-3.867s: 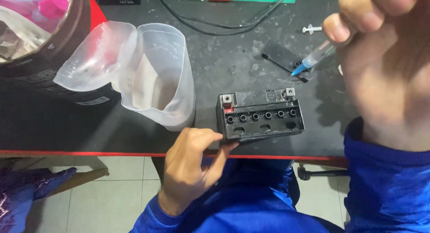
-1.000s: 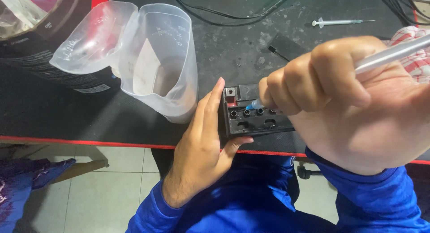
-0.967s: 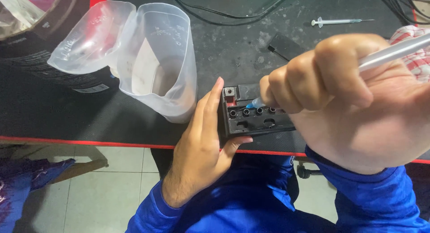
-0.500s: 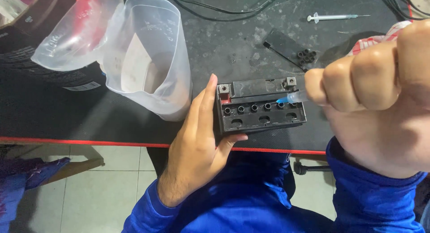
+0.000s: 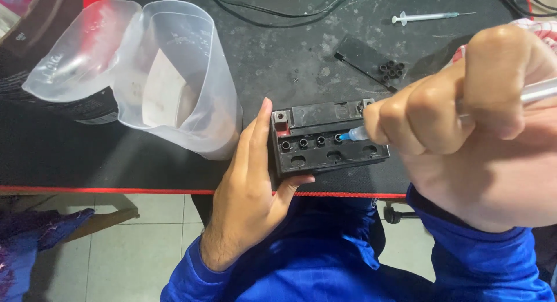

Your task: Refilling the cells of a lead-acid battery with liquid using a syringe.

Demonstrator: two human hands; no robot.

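- Fingers point(image 5: 426, 113) of the right hand point(image 5: 481, 139) are curled tight round a syringe point(image 5: 354, 135), whose blue tip sits at one of the round filler holes along the top of the battery point(image 5: 328, 140)
- Left hand point(image 5: 255, 180) is pressed flat against the battery's left end, fingers together and straight, thumb hooked under the front edge, bracing it rather than gripping
- That battery stands on the dark surface point(image 5: 278, 64) near its red front edge, just beside a clear plastic jug point(image 5: 174, 81) lying tipped over
- It looks like a stiff, hard-cased, fairly heavy block, best held by its flat ends; the syringe looks light and slippery, best held round the barrel
- Farther back lie a second syringe point(image 5: 426, 16) and a strip of small black caps point(image 5: 377, 64)
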